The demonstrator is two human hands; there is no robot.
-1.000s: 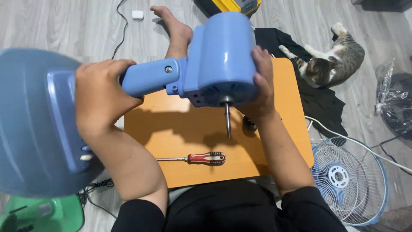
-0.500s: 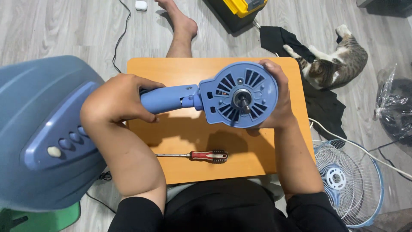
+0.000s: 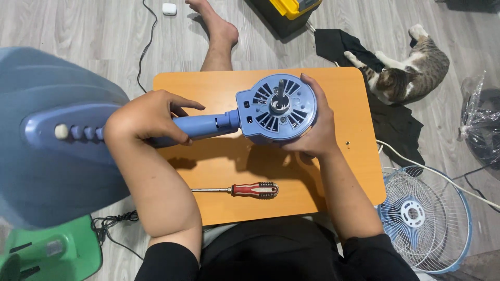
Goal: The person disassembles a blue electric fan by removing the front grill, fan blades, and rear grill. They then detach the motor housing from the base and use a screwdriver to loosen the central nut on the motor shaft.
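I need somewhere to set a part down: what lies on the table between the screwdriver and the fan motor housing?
In the head view, only bare orange table, shadowed, lies between the red-handled screwdriver and the blue motor housing above it.

sleeves: short, black, ending above the elbows
hands: left hand, right hand, both bare
foot: bare

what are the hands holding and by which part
A blue fan body: left hand grips its neck, right hand cups the round motor housing.
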